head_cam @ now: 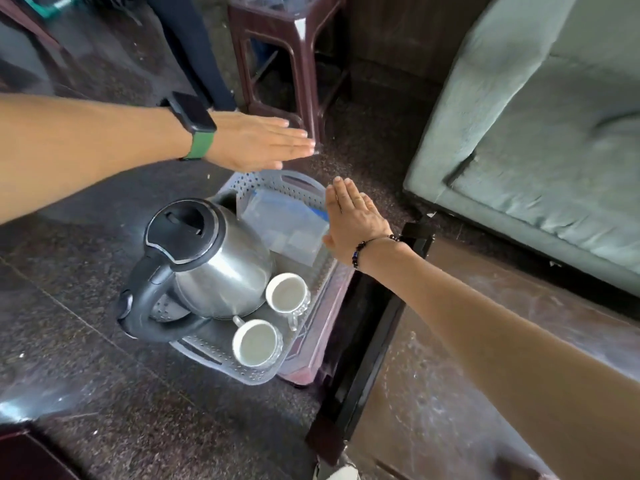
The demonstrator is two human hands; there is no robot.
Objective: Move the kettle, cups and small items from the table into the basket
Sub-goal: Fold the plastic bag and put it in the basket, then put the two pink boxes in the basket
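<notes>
A pale perforated plastic basket (256, 374) sits on the dark floor beside the table. Inside it stands a steel kettle (221, 265) with a black lid and handle. Two white cups (286, 293) (255, 342) sit beside the kettle at the basket's near right. A clear plastic bag (285, 225) lies at the basket's far end. My left hand (258, 143) hovers flat above the basket's far edge, fingers straight, holding nothing. My right hand (353, 220) is held flat on edge at the basket's right side, empty.
A brown table (502, 341) with a dark frame lies at the right, under my right forearm. A grey-green sofa (554, 133) fills the upper right. A dark plastic stool (294, 64) stands beyond the basket. A reddish object (311, 355) lies under the basket's right edge.
</notes>
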